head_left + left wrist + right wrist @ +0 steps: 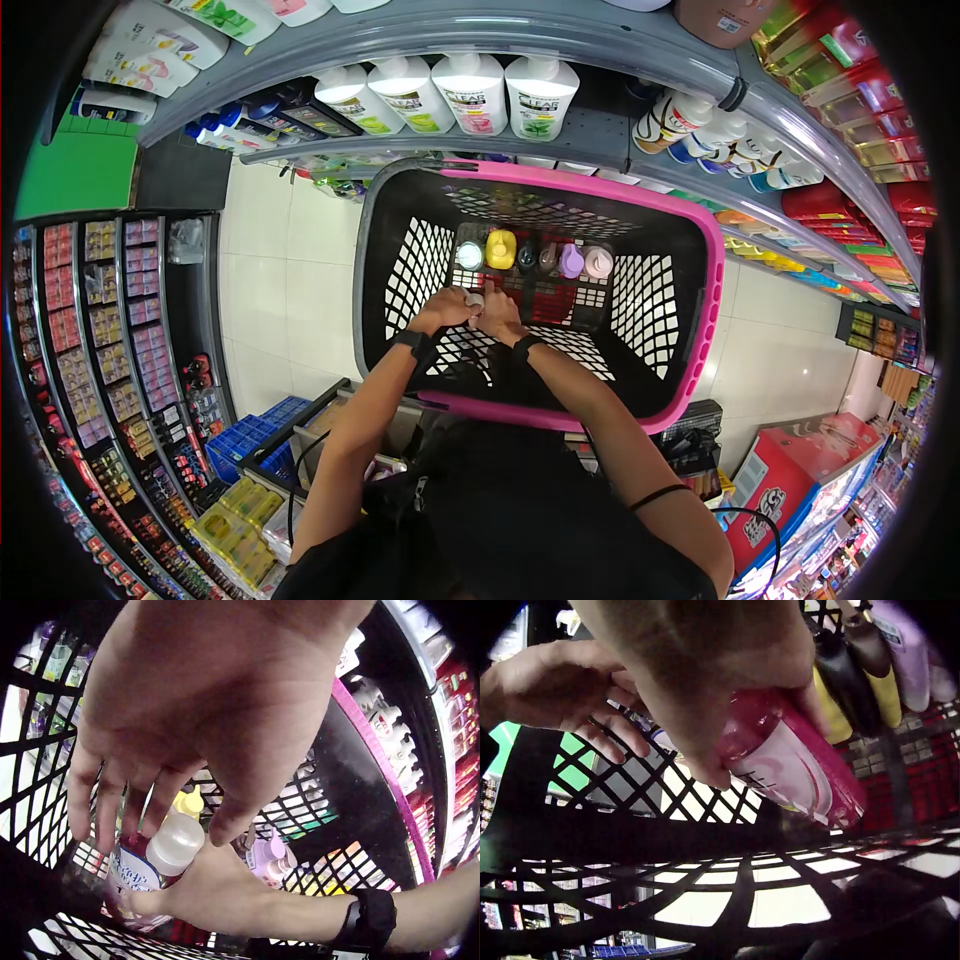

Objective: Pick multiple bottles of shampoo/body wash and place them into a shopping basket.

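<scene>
Inside the black basket with a pink rim, my right hand grips a magenta bottle with a white label. Its whitish cap points up between my hands in the left wrist view. My left hand is beside the cap, its fingers loosely extended and holding nothing. In the head view, my left hand and my right hand are close together over the basket's near left part. Beyond them stands a row of bottles, among them a yellow bottle, a purple bottle and a pale pink bottle.
A shelf with white pump bottles runs along the far side of the basket. Racks of small packs stand at the left. A blue crate is at lower left, and a red chest at lower right.
</scene>
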Tool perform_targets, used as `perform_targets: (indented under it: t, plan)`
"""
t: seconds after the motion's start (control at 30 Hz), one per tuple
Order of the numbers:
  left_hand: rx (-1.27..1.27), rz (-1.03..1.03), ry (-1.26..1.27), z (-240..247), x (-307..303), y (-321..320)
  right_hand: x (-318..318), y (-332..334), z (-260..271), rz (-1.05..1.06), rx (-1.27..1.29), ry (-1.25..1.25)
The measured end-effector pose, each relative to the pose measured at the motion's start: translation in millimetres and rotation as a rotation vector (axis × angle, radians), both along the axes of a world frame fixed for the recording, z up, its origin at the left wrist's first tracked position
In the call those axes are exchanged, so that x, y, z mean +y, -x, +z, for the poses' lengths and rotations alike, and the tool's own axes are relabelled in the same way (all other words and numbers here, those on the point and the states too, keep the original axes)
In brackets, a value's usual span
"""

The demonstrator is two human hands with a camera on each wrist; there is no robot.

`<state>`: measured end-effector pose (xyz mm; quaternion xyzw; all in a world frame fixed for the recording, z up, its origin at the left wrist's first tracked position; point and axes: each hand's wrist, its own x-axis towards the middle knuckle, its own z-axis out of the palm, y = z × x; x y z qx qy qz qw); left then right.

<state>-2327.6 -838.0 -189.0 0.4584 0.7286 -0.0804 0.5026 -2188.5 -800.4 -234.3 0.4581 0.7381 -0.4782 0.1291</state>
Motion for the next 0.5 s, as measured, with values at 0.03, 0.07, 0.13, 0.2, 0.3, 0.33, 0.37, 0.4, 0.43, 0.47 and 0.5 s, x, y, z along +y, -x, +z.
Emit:
perform_targets:
  t: [0.03,0.07,0.13,0.2,0.3,0.33,0.37,0.4,0.43,0.47,0.5]
  plan:
    - [0.000,-0.002,0.006,-6.4,-0.5,1.0,-0.5,1.4,-3.5,-0.002,0.000,0.006]
    - [0.027,-0.006,0.007,-12.6,-1.7,1.8,-0.7,2.7,-4.8,-0.009,0.020,-0.004]
    - [0.080,-0.024,0.030,-29.1,-2.2,6.0,-4.2,7.3,-19.1,-0.019,0.039,-0.008]
    - [0.107,0.006,0.077,-44.2,1.1,11.2,-10.3,16.4,-36.2,-0.066,0.125,-0.119]
    - [0.168,0.075,0.094,-37.9,2.2,6.3,-14.3,25.2,-57.5,-0.089,0.208,-0.273]
    - [0.169,0.093,0.104,-39.7,3.5,6.0,-10.3,27.2,-60.0,-0.099,0.235,-0.233]
    - [0.171,0.110,0.115,-42.2,5.1,7.1,-4.0,30.3,-64.0,-0.099,0.234,-0.227]
    - [0.168,0.140,0.125,-45.7,4.7,7.3,-0.4,31.1,-69.5,-0.044,0.247,-0.256]
    - [0.169,0.141,0.126,-48.9,6.5,9.9,5.3,33.2,-74.8,0.010,0.264,-0.296]
    - [0.124,0.144,0.113,-50.5,7.0,12.5,7.0,34.2,-77.8,0.007,0.276,-0.296]
    - [0.079,0.146,0.099,-49.5,7.9,14.0,9.3,34.0,-75.9,0.007,0.278,-0.295]
